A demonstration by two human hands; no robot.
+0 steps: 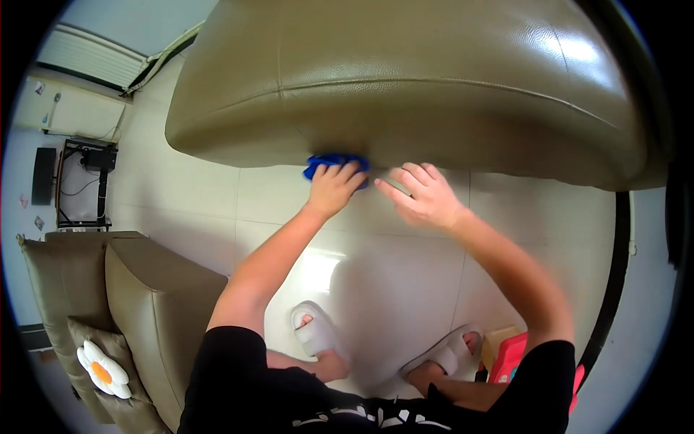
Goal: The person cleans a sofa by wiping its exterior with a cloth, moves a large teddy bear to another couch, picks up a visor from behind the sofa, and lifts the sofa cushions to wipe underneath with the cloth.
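A large olive-brown leather sofa piece (405,65) fills the upper part of the view. My left hand (335,189) is pressed on a bunched blue cloth (334,160) at the lower edge of the leather, its fingers curled over the cloth. To the right, my right hand (421,194) is beside the same lower edge, fingers apart and holding nothing. A small gap lies between the right hand and the cloth. The underside of the cloth is hidden.
Pale floor tiles (275,195) lie below. Another brown sofa (173,304) with a flower cushion (103,370) stands at lower left. A red toy item (508,358) is near my feet at lower right. A black metal stand (87,181) is at far left.
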